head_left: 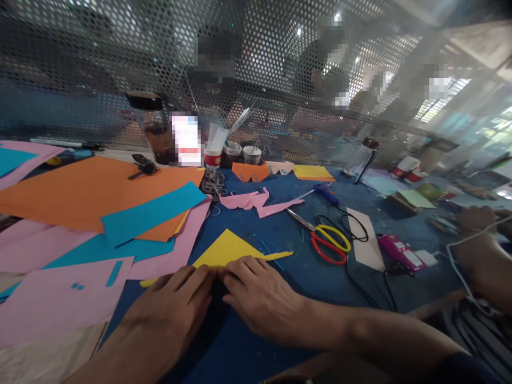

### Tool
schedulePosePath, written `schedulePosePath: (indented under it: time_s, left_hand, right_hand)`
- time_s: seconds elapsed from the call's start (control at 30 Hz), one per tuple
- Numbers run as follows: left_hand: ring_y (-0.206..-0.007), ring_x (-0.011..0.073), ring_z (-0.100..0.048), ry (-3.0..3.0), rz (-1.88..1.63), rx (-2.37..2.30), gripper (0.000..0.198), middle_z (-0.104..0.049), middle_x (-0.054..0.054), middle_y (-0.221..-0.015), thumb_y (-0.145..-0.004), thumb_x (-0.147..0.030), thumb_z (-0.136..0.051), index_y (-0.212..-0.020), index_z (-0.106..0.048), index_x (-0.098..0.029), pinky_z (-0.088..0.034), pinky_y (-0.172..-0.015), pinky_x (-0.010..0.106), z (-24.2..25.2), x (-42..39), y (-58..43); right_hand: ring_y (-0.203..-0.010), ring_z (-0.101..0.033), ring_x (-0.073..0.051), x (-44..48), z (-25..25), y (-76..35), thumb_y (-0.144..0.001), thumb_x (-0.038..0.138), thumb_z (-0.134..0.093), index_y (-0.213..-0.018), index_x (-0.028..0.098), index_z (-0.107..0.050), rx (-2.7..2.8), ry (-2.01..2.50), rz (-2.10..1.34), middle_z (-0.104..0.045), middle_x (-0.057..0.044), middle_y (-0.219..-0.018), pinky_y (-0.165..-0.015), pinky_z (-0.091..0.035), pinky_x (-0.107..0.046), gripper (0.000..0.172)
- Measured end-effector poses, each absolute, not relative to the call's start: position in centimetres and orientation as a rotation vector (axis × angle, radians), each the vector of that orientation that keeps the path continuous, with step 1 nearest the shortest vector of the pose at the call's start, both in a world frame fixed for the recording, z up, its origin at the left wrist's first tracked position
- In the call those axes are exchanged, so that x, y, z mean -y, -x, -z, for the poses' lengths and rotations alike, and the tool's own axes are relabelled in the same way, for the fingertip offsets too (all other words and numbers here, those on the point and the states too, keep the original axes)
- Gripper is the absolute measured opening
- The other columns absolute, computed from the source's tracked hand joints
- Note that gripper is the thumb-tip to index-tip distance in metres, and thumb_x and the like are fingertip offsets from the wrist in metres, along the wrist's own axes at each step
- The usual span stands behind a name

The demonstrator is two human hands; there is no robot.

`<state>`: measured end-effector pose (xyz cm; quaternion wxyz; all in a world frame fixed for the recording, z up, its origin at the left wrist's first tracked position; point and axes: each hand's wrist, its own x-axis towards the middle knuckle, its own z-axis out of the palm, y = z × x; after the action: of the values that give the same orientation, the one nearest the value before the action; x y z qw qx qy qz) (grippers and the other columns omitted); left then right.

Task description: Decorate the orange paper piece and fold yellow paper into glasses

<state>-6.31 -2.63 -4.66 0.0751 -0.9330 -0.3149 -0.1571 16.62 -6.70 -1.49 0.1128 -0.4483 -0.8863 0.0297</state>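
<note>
A yellow sheet of paper (229, 248) lies on the blue tabletop, one pointed corner facing away from me. Along its near edge runs a narrow rolled or folded strip, its ends sticking out past both hands. My left hand (178, 298) is closed on the left part of that edge, fingers bent over it. Close beside it, my right hand (260, 296) presses the right part with curled fingers. The fingertips and thumbs are partly hidden. Scissors (330, 244) with red and yellow handles lie right of the paper, near thin blue paper scraps (273, 256).
Orange paper (80, 192), blue paper (154, 213) and pink paper (68, 293) overlap at left. Pink cut pieces (246, 199), a glue gun (328, 194) with its cable, and a magenta device (401, 252) lie farther right. Cups and a jar (154, 130) stand before a perforated screen. Another person's arm (480, 256) rests at right.
</note>
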Motion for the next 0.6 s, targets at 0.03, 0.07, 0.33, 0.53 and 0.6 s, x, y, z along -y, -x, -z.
schedulePosePath:
  time_s: [0.03, 0.07, 0.33, 0.53, 0.6]
  left_hand:
    - [-0.098, 0.0278, -0.068, 2.796, 0.489, 0.968, 0.042, -0.076, 0.012, -0.114, -0.104, -0.019, -0.037, -0.125, -0.073, -0.019, -0.051, -0.08, 0.043, 4.5, 2.7, 6.2]
    - [-0.098, 0.0275, -0.069, 2.802, 0.496, 0.989, 0.042, -0.077, 0.012, -0.114, -0.104, -0.021, -0.037, -0.127, -0.073, -0.019, -0.052, -0.08, 0.043, 4.2, 2.8, 6.2]
    - [-0.102, 0.0292, -0.074, 2.833, 0.455, 1.087, 0.043, -0.079, 0.011, -0.12, -0.104, -0.028, -0.039, -0.128, -0.074, -0.018, -0.058, -0.081, 0.045, 2.8, 3.4, 6.0]
    - [-0.105, 0.0298, -0.074, 2.823, 0.451, 1.147, 0.046, -0.079, 0.011, -0.121, -0.104, -0.032, -0.039, -0.13, -0.074, -0.019, -0.059, -0.079, 0.044, 3.6, 3.7, 6.3]
    - [-0.103, 0.0299, -0.074, 2.802, 0.433, 1.18, 0.047, -0.079, 0.01, -0.12, -0.104, -0.035, -0.038, -0.13, -0.074, -0.02, -0.06, -0.078, 0.044, 3.9, 3.7, 6.4]
  right_hand:
    - [-0.11, -0.056, -0.027, 6.7, 1.5, -16.7, -0.109, 0.031, -0.053, -0.127, 0.013, -0.06, 2.591, 1.332, -0.101, -0.064, -0.009, -0.122, -0.094, -0.053, -0.042, 0.027]
    - [-0.109, -0.057, -0.026, 6.7, 1.5, -16.9, -0.109, 0.031, -0.052, -0.125, 0.014, -0.061, 2.58, 1.347, -0.117, -0.065, -0.009, -0.121, -0.093, -0.054, -0.042, 0.025]
    - [-0.111, -0.057, -0.026, 7.4, 1.3, -19.4, -0.109, 0.024, -0.049, -0.134, 0.016, -0.061, 2.461, 1.436, -0.224, -0.065, -0.011, -0.122, -0.098, -0.056, -0.044, 0.028]
    - [-0.113, -0.059, -0.025, 8.5, 1.6, -21.7, -0.109, 0.022, -0.048, -0.134, 0.017, -0.062, 2.34, 1.489, -0.208, -0.065, -0.01, -0.123, -0.1, -0.057, -0.046, 0.029]
    - [-0.113, -0.06, -0.024, 8.8, 1.7, -22.5, -0.109, 0.02, -0.048, -0.131, 0.018, -0.065, 2.278, 1.51, -0.196, -0.066, -0.01, -0.122, -0.101, -0.057, -0.045, 0.028]
